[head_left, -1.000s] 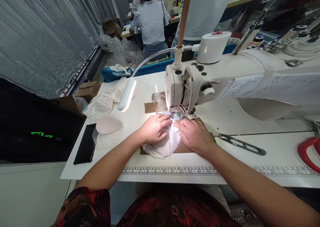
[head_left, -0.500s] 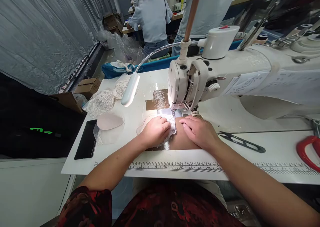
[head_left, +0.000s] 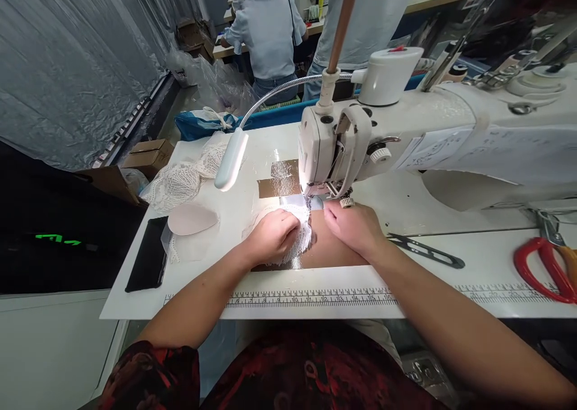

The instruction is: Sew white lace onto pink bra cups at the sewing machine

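Note:
My left hand [head_left: 271,234] lies curled on a piece of white lace [head_left: 303,239], pressing it to the table just in front of the needle of a white sewing machine [head_left: 342,145]. My right hand [head_left: 352,226] rests right of the lace on a brown taped patch [head_left: 331,250], its fingers bent and its fingertips near the presser foot. A gooseneck lamp [head_left: 229,159] lights the lace from the left.
A pile of lace [head_left: 180,178], a pale cup [head_left: 192,219] and a black phone [head_left: 146,261] lie at the left. Thread snips [head_left: 426,251] and red-handled scissors [head_left: 541,266] lie at the right. A ruler strip [head_left: 315,297] runs along the front edge. Two people stand behind.
The lace piece has shifted left and bunched under my left hand, baring the brown patch. My right hand has drawn back off the lace towards the presser foot.

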A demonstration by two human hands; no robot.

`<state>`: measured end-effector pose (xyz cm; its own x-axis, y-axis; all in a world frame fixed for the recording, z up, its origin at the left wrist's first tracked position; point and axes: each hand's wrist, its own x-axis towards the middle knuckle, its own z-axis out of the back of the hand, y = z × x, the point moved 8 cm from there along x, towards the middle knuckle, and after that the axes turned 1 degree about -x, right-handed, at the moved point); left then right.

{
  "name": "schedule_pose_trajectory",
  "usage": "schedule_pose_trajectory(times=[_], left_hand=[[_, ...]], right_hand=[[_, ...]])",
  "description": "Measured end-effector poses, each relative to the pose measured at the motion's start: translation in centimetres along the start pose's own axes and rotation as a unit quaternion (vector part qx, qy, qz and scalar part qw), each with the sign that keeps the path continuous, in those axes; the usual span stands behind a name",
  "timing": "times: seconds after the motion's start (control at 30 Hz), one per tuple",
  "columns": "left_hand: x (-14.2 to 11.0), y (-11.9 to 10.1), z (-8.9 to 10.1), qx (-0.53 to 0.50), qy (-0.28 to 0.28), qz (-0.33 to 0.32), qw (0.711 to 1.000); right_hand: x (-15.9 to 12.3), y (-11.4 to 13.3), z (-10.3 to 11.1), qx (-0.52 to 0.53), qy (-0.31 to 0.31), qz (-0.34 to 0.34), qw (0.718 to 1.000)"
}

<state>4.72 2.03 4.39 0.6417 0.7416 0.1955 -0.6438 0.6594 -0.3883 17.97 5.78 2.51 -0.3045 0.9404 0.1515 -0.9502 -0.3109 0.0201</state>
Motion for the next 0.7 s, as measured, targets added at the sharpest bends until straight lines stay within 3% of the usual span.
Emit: schedule_pose_trajectory(times=[0.13,0.23,0.33,0.47,0.57,0.7], left_hand=[[-0.2,0.3,0.3,-0.015,0.002,0.008,1.0],[-0.3,0.4,0.2,-0.015,0.003,0.007,1.0],[-0.3,0.4,0.1,-0.016,0.001,0.004,1.0],[-0.3,0.6,0.1,-0.019,-0.011,0.003,1.0],[-0.4,1.1,0.2,-0.039,-0.02,0.022,0.999],[-0.6,1.6,0.4,-0.058,-0.018,0.036,0.998]], right_hand=[[-0.6,-3.1,0.1,-0.015,-0.017,-0.078,0.997],[-1.4,-3.9,0.9,0.003,-0.05,-0.088,0.995],[-1.9,-1.4,1.8,0.09,-0.075,0.01,0.993],[-2.2,3.2,1.3,0.196,-0.006,0.191,0.962],[-2.2,3.5,0.5,0.188,0.017,0.22,0.957],[-2.6,2.2,0.8,0.188,-0.015,0.21,0.96]])
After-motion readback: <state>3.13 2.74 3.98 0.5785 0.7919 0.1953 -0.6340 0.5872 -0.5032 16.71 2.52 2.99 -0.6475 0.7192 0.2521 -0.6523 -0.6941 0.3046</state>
